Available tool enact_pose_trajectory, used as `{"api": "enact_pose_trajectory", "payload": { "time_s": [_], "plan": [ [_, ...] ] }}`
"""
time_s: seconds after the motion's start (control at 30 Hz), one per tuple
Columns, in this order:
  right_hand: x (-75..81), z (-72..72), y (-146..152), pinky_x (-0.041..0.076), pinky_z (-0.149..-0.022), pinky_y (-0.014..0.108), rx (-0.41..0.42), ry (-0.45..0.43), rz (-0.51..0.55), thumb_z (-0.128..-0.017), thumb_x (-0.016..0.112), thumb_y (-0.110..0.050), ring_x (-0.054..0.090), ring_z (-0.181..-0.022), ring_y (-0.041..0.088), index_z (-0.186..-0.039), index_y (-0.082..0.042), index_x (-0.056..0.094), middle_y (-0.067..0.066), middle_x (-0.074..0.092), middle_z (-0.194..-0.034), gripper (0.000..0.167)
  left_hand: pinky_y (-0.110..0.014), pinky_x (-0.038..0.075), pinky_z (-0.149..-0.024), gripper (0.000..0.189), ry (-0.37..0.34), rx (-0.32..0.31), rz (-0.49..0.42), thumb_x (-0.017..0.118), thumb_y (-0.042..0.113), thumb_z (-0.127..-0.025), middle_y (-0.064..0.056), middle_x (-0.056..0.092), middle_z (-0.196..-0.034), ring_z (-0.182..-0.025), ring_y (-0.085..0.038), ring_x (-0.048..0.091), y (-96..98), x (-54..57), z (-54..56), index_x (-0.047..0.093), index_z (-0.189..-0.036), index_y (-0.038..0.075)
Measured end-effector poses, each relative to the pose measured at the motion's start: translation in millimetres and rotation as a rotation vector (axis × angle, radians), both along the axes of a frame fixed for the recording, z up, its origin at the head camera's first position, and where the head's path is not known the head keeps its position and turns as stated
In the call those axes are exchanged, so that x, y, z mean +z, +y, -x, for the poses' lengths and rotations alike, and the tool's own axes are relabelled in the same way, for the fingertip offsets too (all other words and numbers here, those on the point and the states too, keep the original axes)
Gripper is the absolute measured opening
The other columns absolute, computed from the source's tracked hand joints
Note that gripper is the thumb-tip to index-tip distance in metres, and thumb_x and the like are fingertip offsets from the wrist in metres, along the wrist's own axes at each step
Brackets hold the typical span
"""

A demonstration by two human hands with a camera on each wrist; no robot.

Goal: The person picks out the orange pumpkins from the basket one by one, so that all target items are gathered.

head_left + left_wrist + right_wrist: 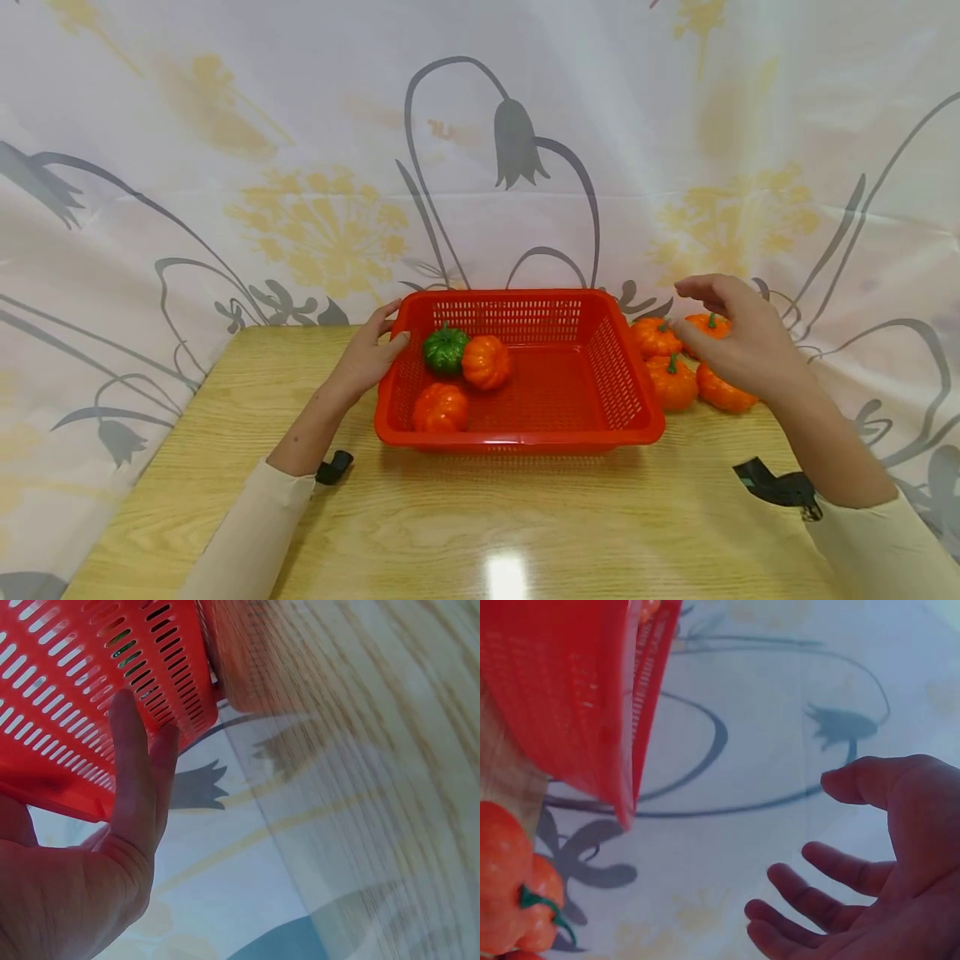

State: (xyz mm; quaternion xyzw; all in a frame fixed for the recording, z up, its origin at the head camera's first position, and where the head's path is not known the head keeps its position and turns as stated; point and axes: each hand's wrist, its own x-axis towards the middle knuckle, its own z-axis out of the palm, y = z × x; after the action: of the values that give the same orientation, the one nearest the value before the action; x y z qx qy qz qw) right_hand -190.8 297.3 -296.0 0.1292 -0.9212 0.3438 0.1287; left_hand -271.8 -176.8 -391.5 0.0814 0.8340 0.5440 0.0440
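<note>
My left hand rests against the left wall of the red basket, fingers straight and flat on the slotted plastic near its far left corner; it holds nothing. From the left wrist view I see those fingers laid along the outside of the basket's wall.

My right hand hovers above the loose orange pumpkins that lie in a cluster on the tabletop just to the right of the basket. Its fingers are spread and slightly bent, gripping nothing, and I cannot tell whether a fingertip touches the pumpkin under it. The right wrist view shows the palm open with the fingers apart, the pumpkins off to the lower left.

Inside the basket, toward its left side, lie a green pumpkin and two orange pumpkins, close to my left hand and well apart from my right.
</note>
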Motion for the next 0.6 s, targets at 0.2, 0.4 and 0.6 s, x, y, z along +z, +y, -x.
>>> {"api": "enact_pose_trajectory", "payload": {
  "time_s": [0.2,0.4,0.6],
  "plan": [
    [12.8,18.7,-40,0.049,-0.106,0.062,0.098,0.027,-0.057,-0.1,0.075,-0.023,0.054,-0.13,0.044,-0.141,-0.003,0.06,0.018,0.061,-0.14,0.048,-0.048,0.064,-0.091,0.066,0.008,0.003,0.007,0.053,0.022,-0.111,-0.024,0.048,-0.156,-0.121,-0.043,0.068,1.1,-0.9,0.4,0.025,-0.17,0.02],
    [16.5,43.1,-76,0.049,-0.107,0.059,0.205,0.028,-0.12,-0.101,0.073,-0.025,0.057,-0.124,0.039,-0.133,-0.002,0.065,0.017,0.065,-0.132,0.041,-0.047,0.064,-0.089,0.066,0.008,0.008,0.009,0.053,0.022,-0.111,-0.022,0.049,-0.155,-0.121,-0.042,0.069,1.3,-1.1,0.5,0.025,-0.17,0.021],
    [7.0,66.4,-106,0.048,-0.111,0.058,0.281,-0.05,-0.157,-0.1,0.073,-0.023,0.061,-0.124,0.039,-0.129,-0.001,0.066,0.017,0.067,-0.129,0.038,-0.047,0.064,-0.09,0.066,0.015,0.003,0.007,0.053,0.021,-0.111,-0.024,0.048,-0.156,-0.121,-0.043,0.068,0.4,-1.8,0.4,0.024,-0.171,0.019]
  ]
}}
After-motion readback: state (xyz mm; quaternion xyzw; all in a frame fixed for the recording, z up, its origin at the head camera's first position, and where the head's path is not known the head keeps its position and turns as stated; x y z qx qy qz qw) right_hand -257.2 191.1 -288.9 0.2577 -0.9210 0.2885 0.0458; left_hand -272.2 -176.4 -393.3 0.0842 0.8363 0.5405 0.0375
